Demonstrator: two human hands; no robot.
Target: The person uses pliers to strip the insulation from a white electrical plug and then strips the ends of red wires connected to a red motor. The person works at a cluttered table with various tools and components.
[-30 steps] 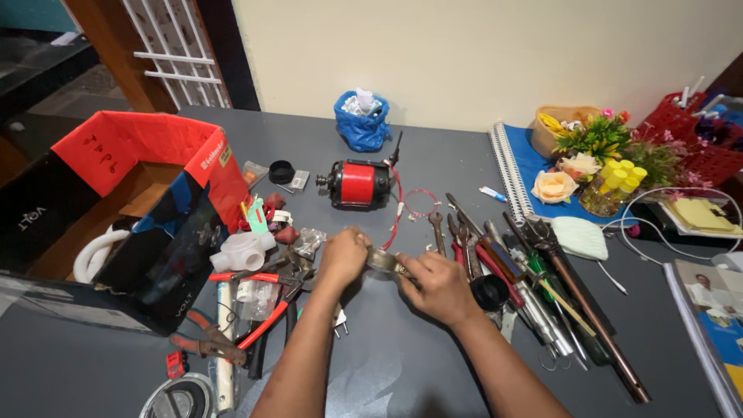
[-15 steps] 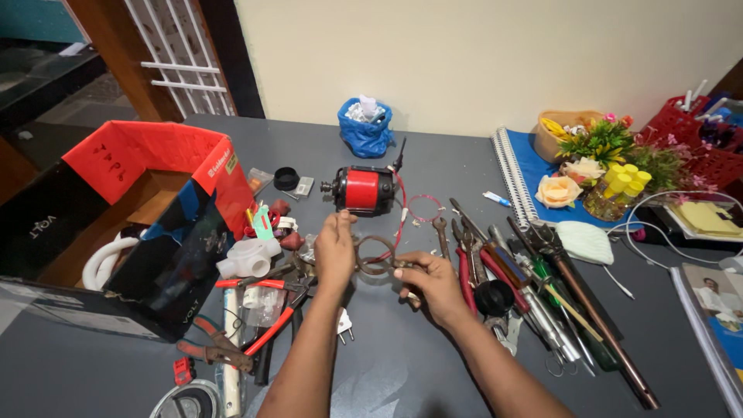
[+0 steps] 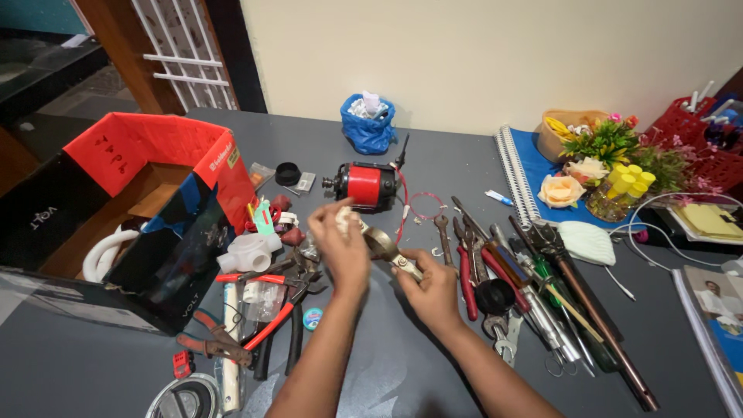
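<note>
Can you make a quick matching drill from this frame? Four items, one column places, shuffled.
Items:
1. blue bag
2. red motor
3. open cardboard box
4. spiral notebook

Places:
A. left edge of the table
B. against the back wall
C. under the flower pots, right of the motor
D. just beyond the left hand and right hand

Pairs: 1-B, 2-D, 3-A, 4-C
</note>
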